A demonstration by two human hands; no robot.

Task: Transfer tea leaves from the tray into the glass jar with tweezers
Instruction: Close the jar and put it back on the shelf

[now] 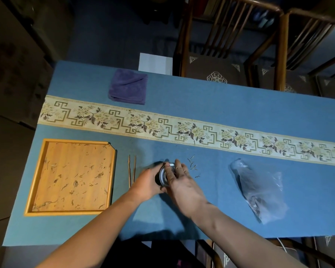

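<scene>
Jar (163, 176) stands on the blue cloth (220, 105), right of the tweezers (132, 169) and tray (35, 182). Left hand (147, 182) wraps its side; right hand (179, 176) lies over its mouth, fingers nearly straight. Leaves (193, 165) lie beside it.

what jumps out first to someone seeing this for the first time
Both hands meet at the glass jar mid-table: the left hand grips its side, the right hand lies over its mouth. To the left sits a wooden tray scattered with tea leaves, tweezers lying beside it.
</scene>
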